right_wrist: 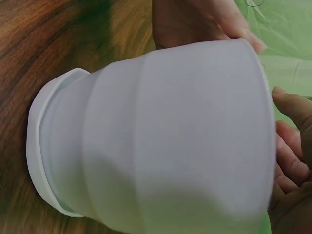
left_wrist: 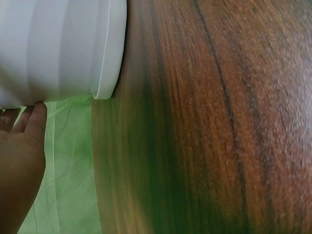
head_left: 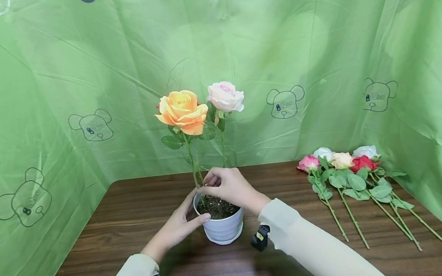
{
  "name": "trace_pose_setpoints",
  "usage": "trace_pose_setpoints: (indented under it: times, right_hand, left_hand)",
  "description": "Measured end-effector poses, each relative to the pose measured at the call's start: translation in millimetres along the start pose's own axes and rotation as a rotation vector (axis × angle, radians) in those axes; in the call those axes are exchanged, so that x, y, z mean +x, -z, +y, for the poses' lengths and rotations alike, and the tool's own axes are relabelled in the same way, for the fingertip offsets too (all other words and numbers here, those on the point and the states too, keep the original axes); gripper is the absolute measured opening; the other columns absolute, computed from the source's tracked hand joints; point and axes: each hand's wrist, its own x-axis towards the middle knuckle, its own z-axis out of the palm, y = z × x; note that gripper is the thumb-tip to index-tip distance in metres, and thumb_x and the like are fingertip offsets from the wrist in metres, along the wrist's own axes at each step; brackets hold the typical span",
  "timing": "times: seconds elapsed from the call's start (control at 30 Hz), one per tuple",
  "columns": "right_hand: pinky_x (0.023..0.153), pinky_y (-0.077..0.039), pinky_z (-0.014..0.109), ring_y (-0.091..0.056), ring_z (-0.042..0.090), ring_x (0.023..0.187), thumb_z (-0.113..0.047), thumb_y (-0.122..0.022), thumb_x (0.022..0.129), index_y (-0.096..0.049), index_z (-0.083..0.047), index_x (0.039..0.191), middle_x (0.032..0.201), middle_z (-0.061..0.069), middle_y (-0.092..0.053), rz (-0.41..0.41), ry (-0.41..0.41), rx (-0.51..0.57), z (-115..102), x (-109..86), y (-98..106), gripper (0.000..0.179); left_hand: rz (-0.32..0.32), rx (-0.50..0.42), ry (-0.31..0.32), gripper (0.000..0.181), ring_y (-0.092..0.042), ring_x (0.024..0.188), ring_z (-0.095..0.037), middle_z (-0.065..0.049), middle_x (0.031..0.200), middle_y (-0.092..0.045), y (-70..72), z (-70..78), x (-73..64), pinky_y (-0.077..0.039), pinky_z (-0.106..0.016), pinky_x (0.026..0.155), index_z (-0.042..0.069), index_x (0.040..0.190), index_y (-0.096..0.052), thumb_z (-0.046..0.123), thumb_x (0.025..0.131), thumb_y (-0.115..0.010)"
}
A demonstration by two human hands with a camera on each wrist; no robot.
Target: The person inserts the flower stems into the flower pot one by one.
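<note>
A white ribbed flower pot (head_left: 224, 228) of dark soil (head_left: 219, 206) stands on a saucer (head_left: 223, 241). An orange rose (head_left: 183, 110) rises upright from its left part, with a pale pink rose (head_left: 225, 96) behind to the right. My left hand (head_left: 180, 224) holds the pot's left side, thumb at the rim; in the left wrist view its fingers (left_wrist: 35, 119) touch the wall. Over the soil, my right hand (head_left: 230, 187) curls thumb and fingers at the orange rose's lower stem and appears to pinch it. The right wrist view hides the stem behind the pot.
Several cut roses (head_left: 342, 161), in pink, white, peach and red, lie on the right of the brown wooden table (head_left: 105, 248), stems pointing to the front. A green printed curtain (head_left: 128, 52) surrounds the table at the back and sides.
</note>
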Motion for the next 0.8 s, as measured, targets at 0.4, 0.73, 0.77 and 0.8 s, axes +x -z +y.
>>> trace_pose_setpoints:
  times: [0.4, 0.73, 0.77, 0.8]
  right_hand:
    - [0.071, -0.055, 0.027, -0.065, 0.005, 0.074, -0.032, -0.081, 0.086, -0.073, -0.012, 0.099, 0.085, -0.009, -0.07, 0.018, -0.016, -0.016, 9.4, -13.7, 31.3, 0.024]
    - [0.07, -0.055, 0.031, -0.066, 0.009, 0.076, -0.031, -0.08, 0.087, -0.072, -0.015, 0.099, 0.086, -0.011, -0.07, 0.02, -0.046, -0.026, 25.5, -32.1, 59.1, 0.021]
    - [0.07, -0.055, 0.031, -0.066, 0.009, 0.076, -0.031, -0.08, 0.087, -0.072, -0.016, 0.098, 0.086, -0.011, -0.07, 0.021, -0.049, -0.03, 26.8, -34.1, 61.8, 0.02]
    - [0.071, -0.054, 0.031, -0.066, 0.009, 0.077, -0.031, -0.08, 0.088, -0.072, -0.016, 0.098, 0.086, -0.011, -0.07, 0.021, -0.051, -0.033, 28.3, -36.2, 64.5, 0.02]
  left_hand:
    - [0.003, 0.002, -0.002, 0.084, -0.034, 0.144, -0.029, -0.013, 0.158, -0.036, 1.7, 0.1, 0.9, -0.026, -0.055, 0.115, 0.015, 0.161, -0.019, 0.026, 0.096, -0.071]
    - [0.008, 0.017, 0.007, 0.083, -0.033, 0.143, -0.034, -0.018, 0.157, -0.035, 1.5, 1.9, 0.5, -0.024, -0.058, 0.115, 0.01, 0.16, -0.02, 0.025, 0.096, -0.07]
    - [0.008, 0.019, 0.005, 0.084, -0.033, 0.144, -0.034, -0.018, 0.157, -0.035, 1.6, 2.0, 0.5, -0.024, -0.058, 0.115, 0.009, 0.16, -0.02, 0.025, 0.096, -0.071]
    - [0.008, 0.017, 0.004, 0.084, -0.033, 0.144, -0.034, -0.018, 0.157, -0.035, 1.7, 2.3, 0.4, -0.024, -0.058, 0.115, 0.009, 0.16, -0.02, 0.025, 0.096, -0.071]
